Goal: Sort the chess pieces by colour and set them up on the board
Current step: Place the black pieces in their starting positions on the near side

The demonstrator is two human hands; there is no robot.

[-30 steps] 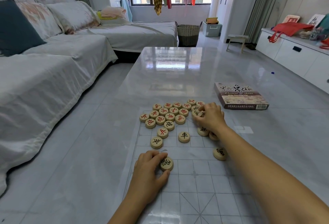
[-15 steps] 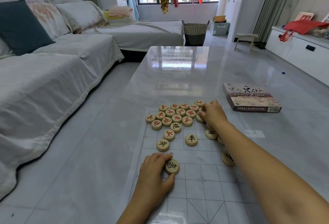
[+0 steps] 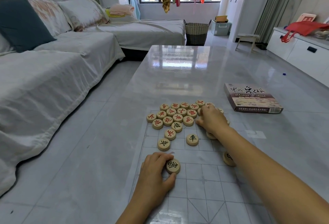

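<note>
Left hand [image 3: 156, 172]: rests on the near part of the board, thumb and fingers clamped on the rim of a black-lettered disc [image 3: 173, 166] that lies flat on the sheet.
Right hand [image 3: 211, 118]: reaches out to the right end of the red cluster, palm down, fingers curled over pieces there; whether it grips one I cannot tell, as the hand hides them.
Board [image 3: 204, 181]: a thin clear sheet with printed grid lines, lying flat on the table [image 3: 178, 74].
Red-lettered pieces [image 3: 178, 113]: round wooden discs packed in rows at the far edge of the board, most touching one another.
Loose pieces: a black-lettered disc [image 3: 176, 127] touches the near edge of the red cluster; a red-lettered one [image 3: 170, 134] lies just beside it; two more black-lettered ones [image 3: 163, 144] and [image 3: 192, 139] lie apart between the cluster and the left hand.
Pieces by the right forearm: one disc [image 3: 228, 158] shows partly at the arm's edge, another [image 3: 211, 135] partly under the wrist.
Chinese chess box [image 3: 252, 100]: closed, flat on the table to the right of the pieces, well apart from the board.
Sofa [image 3: 53, 63]: white-covered, left of the table.
</note>
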